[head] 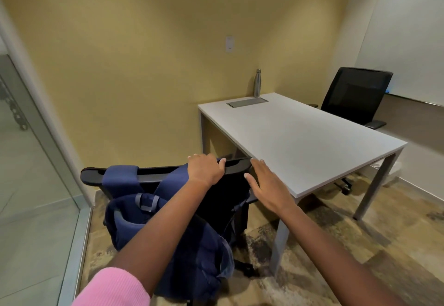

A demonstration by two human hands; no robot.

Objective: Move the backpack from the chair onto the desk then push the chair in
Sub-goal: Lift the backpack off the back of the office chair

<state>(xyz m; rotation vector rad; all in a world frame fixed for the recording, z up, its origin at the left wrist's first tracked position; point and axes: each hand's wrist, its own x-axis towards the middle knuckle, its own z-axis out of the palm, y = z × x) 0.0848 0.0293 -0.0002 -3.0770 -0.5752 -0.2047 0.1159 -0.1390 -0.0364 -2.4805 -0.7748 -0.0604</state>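
A navy blue backpack [192, 245] hangs by its straps over the top of a black chair's [91, 176] backrest, its body drooping down the near side. The chair stands at the left side of the white desk [300, 142], its back toward me. My left hand [204, 168] grips the top edge of the backrest, over a backpack strap. Beside the backrest's right end, my right hand [266, 184] hovers with fingers spread, close to the desk's near left edge, holding nothing.
A steel bottle [257, 82] stands at the desk's far edge beside a grey cable hatch [247, 102]. A second black chair [355, 95] sits at the far right side. A glass partition [36, 185] runs along the left. Yellow wall behind; patterned carpet underfoot.
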